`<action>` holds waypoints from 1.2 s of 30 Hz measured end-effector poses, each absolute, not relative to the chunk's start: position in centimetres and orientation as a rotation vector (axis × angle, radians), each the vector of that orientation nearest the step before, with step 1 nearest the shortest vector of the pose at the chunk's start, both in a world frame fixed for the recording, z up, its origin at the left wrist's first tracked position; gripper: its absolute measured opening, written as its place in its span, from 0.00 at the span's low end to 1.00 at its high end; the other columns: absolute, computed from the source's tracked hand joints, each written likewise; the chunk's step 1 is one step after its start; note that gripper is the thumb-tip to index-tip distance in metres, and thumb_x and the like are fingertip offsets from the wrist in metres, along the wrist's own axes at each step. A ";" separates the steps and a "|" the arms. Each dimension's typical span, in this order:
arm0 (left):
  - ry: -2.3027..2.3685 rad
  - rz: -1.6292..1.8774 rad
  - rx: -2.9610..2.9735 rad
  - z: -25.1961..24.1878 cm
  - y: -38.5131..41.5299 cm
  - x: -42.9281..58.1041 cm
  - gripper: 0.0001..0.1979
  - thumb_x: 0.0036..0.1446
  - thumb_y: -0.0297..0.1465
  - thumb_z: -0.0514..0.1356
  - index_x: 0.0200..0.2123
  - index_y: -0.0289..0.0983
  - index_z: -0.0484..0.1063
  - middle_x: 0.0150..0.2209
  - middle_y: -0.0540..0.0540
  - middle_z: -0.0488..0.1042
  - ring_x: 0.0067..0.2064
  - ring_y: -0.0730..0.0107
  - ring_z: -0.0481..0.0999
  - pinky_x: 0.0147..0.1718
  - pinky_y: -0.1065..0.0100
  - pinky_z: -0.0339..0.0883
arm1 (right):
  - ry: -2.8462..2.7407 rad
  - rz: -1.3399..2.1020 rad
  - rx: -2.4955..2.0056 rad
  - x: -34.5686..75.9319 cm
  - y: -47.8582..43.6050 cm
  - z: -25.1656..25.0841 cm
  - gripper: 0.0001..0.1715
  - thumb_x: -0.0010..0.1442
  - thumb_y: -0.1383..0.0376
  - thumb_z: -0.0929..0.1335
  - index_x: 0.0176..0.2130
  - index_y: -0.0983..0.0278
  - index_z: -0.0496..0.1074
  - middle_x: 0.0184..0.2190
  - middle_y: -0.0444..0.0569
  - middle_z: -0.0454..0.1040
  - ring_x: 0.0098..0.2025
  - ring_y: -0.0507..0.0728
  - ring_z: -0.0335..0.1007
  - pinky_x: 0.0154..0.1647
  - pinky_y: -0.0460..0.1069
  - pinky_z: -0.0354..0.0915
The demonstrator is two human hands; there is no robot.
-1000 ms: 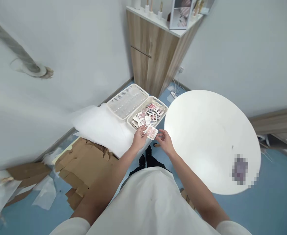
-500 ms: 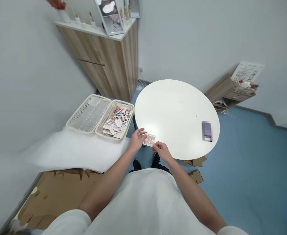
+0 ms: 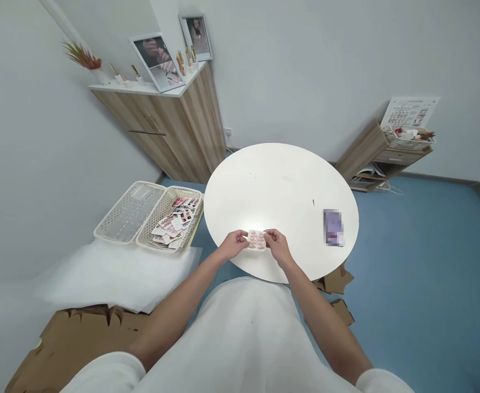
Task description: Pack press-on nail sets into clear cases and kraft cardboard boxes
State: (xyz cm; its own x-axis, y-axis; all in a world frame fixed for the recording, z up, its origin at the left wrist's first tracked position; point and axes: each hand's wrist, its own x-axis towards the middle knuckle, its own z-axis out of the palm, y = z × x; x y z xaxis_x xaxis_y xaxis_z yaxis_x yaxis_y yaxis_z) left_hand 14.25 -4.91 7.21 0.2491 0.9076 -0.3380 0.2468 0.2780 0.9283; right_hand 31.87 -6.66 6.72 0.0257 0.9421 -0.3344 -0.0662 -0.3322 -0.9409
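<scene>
Pale pink false nails, set in two rows on a small white-edged card (image 3: 257,240), sit between the two hands above the near part of the white round table (image 3: 281,185). The left hand (image 3: 234,244) pinches the card's left edge between thumb and fingers; the right hand (image 3: 278,245) closes on the opposite edge in the same way. Whether the card's underside touches the tabletop, I cannot tell.

As for progress, this one card is out and in hand, not yet released. Many similar nail cards (image 3: 174,222) lie in a loose, overlapping heap in the cream lattice basket (image 3: 158,248) to the left, apparently unsorted. Just beside it, a second cream lattice tray (image 3: 103,238) holds clear plastic pieces (image 3: 132,210), too small to make out. Toward the table's right side lies a purple, pixelated item (image 3: 333,226), well apart from both hands.
</scene>
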 end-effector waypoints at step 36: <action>1.334 0.740 1.116 4.7 -2.7 12.8 0.10 0.50 0.36 0.54 0.32 0.35 0.68 0.28 0.48 0.70 0.29 0.73 0.69 0.30 0.70 0.64 | -1.599 1.210 -1.645 30.3 -5.8 5.2 0.39 0.47 0.68 0.65 0.57 0.53 0.52 0.38 0.44 0.67 0.27 0.50 0.63 0.35 0.51 0.64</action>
